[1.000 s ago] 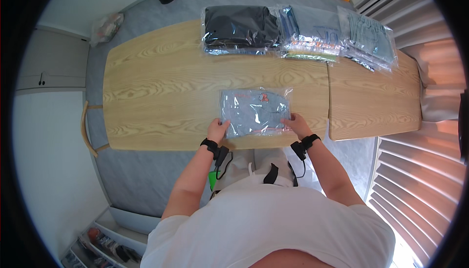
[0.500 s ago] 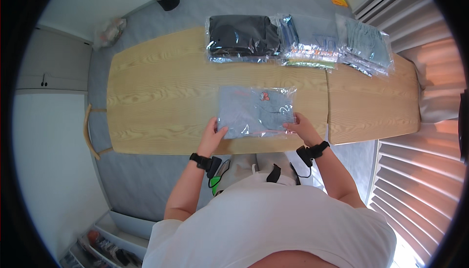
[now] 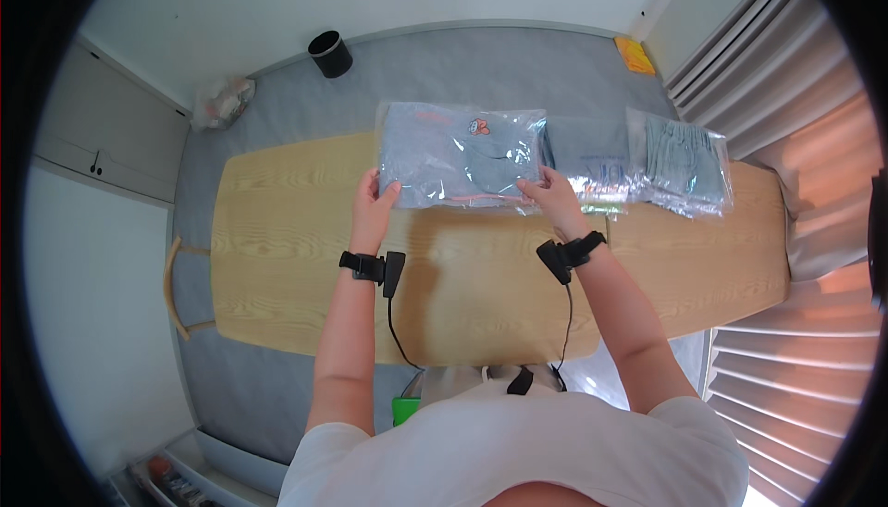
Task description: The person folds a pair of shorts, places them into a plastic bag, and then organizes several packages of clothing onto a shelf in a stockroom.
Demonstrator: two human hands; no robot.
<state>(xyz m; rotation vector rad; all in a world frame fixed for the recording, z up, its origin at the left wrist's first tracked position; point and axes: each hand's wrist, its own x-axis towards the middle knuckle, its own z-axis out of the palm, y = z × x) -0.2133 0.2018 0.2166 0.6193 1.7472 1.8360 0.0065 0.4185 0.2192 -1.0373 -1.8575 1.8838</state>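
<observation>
Both my hands grip a clear plastic bag of folded grey-blue clothing (image 3: 435, 157), which has a small red-and-white motif near its upper right. My left hand (image 3: 375, 200) pinches the lower left corner, thumb on top. At the lower right edge, my right hand (image 3: 552, 200) holds it the same way. The bag is over the far side of the table and covers the place where the pile with the black garment stood; that pile is hidden. Beside it on the right lie a bagged blue-grey stack (image 3: 592, 151) and a bagged pale green garment with gathers (image 3: 683, 165).
The wooden table (image 3: 305, 257) spans the view, with a seam toward its right end. Beyond it on the floor are a black bin (image 3: 330, 55), a plastic bag (image 3: 222, 103) and a yellow packet (image 3: 635, 55). A chair (image 3: 173, 285) stands left; curtains (image 3: 786, 257) hang right.
Both hands have carried the bagged clothing from the table's near edge away from me to the far side, over the black garment's pile. The view has tilted up.
</observation>
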